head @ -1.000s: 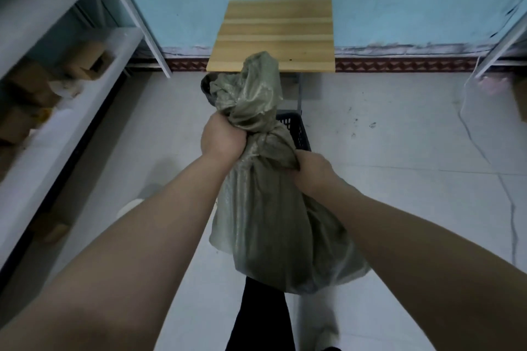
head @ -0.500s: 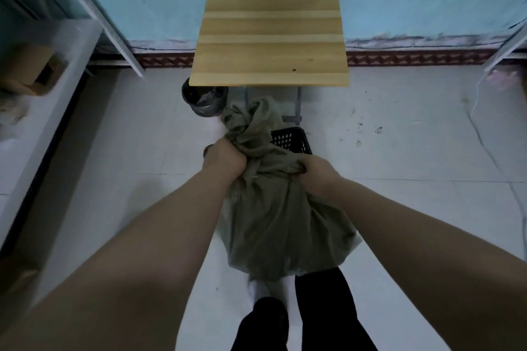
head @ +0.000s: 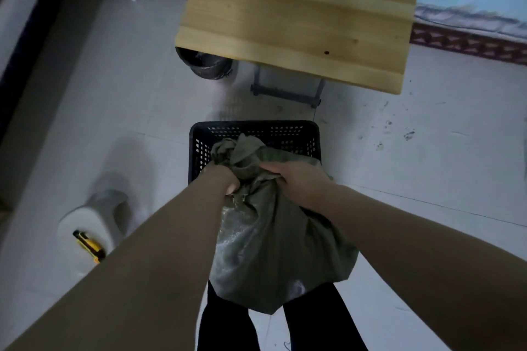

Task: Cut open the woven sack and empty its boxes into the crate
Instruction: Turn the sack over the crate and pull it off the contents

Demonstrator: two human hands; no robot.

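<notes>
Hanging below the left hand [head: 228,184] and right hand [head: 296,179], which clamp its bunched neck side by side, the tied, uncut woven sack [head: 271,251] overlaps the near rim of the black crate [head: 256,126] just beyond them, and slick fabric slipping from either grip could drop it outside.

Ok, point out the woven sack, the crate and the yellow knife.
woven sack [head: 273,251]: head view, its bulging body.
crate [head: 253,124]: head view, its far rim.
yellow knife [head: 90,247]: head view, its yellow handle.
</notes>
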